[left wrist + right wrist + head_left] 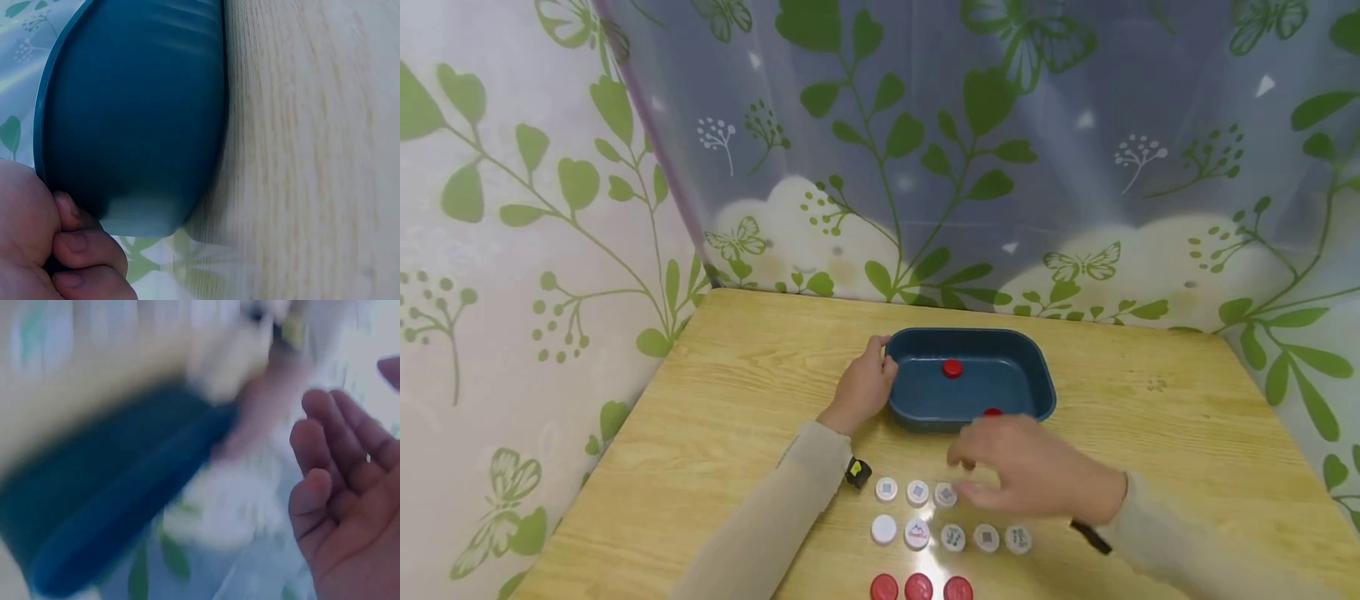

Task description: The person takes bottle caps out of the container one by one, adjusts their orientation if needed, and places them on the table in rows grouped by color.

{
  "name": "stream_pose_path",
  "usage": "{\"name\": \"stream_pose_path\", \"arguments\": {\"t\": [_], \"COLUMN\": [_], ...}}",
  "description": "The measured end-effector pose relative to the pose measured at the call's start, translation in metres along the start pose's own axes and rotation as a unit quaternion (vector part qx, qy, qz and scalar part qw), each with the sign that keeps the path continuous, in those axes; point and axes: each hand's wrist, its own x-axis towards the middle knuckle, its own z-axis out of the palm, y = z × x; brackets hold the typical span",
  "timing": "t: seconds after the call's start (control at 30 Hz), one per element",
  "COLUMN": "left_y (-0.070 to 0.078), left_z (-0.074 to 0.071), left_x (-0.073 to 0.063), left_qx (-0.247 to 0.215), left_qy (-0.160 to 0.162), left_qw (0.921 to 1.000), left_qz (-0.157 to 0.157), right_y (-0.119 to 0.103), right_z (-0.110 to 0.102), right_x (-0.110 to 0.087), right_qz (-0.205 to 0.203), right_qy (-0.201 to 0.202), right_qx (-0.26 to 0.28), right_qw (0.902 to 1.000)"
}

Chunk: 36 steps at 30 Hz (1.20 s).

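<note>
My left hand (862,387) grips the left end of a dark blue plastic tub (904,419). In the left wrist view, fingers (90,250) curl at the tub's rim (39,125). Two red bottle caps lie inside the tub: one near the middle (952,368), the other by the near wall (992,412), partly covered by my right hand (1026,467). That hand hovers between the tub and the rows of caps, beside a white cap (945,495). Its fingers (312,490) are loosely bent, with an empty palm in the right wrist view.
Several white caps (917,534), some with printed tops, sit in two rows in front of the tub. Nearer the front edge are three red caps (919,587). A patterned curtain (880,167) stands behind the wooden table (760,358).
</note>
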Motion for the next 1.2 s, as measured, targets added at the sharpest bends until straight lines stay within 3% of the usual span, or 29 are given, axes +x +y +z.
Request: {"name": "stream_pose_path", "arguments": {"t": [0.07,0.13,0.27,0.37,0.47,0.67,0.9,1.2], "left_y": [-0.001,-0.003,-0.006,-0.006,-0.004,-0.001,-0.001,-0.002], "left_z": [0.0,-0.001,0.0,0.001,0.002,0.004,0.002,0.002], "left_x": [0.0,0.0,0.001,0.001,0.001,0.002,0.003,-0.002], "left_qx": [-0.003,-0.005,-0.003,-0.003,-0.004,0.003,0.003,-0.003], "left_qy": [0.002,0.003,0.007,0.009,0.007,0.01,0.013,0.013], "left_qw": [1.0,1.0,0.9999,1.0,0.9999,0.9999,0.9998,0.9998], "left_qz": [0.002,0.0,-0.007,-0.001,0.008,0.011,0.012,0.014], "right_y": [0.025,0.051,0.092,0.113,0.127,0.139,0.146,0.139], "right_z": [-0.019,-0.028,-0.022,-0.009,0.004,0.015,0.016,0.019], "right_x": [0.014,0.029,0.056,0.07,0.08,0.09,0.098,0.114], "right_qz": [0.04,0.072,0.108,0.107,0.094,0.091,0.107,0.124], "right_qy": [0.032,0.025,-0.062,-0.126,-0.156,-0.179,-0.191,-0.209], "right_qx": [-0.022,-0.058,-0.114,-0.146,-0.171,-0.198,-0.175,-0.184], "right_qw": [0.9985,0.9954,0.9856,0.9754,0.9682,0.9594,0.9598,0.9523]}}
